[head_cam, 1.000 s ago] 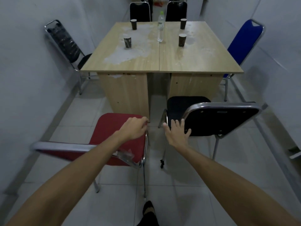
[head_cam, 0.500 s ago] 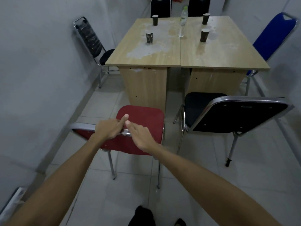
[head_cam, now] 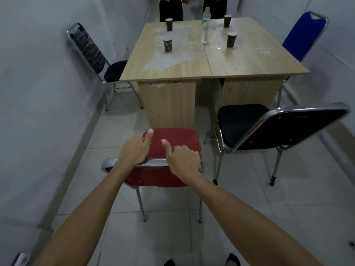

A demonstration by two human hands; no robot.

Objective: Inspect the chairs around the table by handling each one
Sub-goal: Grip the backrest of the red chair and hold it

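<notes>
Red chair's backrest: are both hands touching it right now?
Touching. The head view shows the left hand and right hand curled over the chrome top rail of the red chair, thumbs pointing forward, no gap visible.

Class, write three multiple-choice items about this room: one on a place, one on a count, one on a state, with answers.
1. Where does the blue chair stand?
A. right of the table
B. left of the table
C. under the table

2. How many dark cups stand on the table?
A. two
B. four
C. six

3. What do both hands do?
A. hang free
B. grip the red chair backrest
C. lift a cup

Answers: 1 A, it stands by the right edge. 2 B, four cups show. 3 B, the left hand and right hand wrap the chrome top rail.
</notes>
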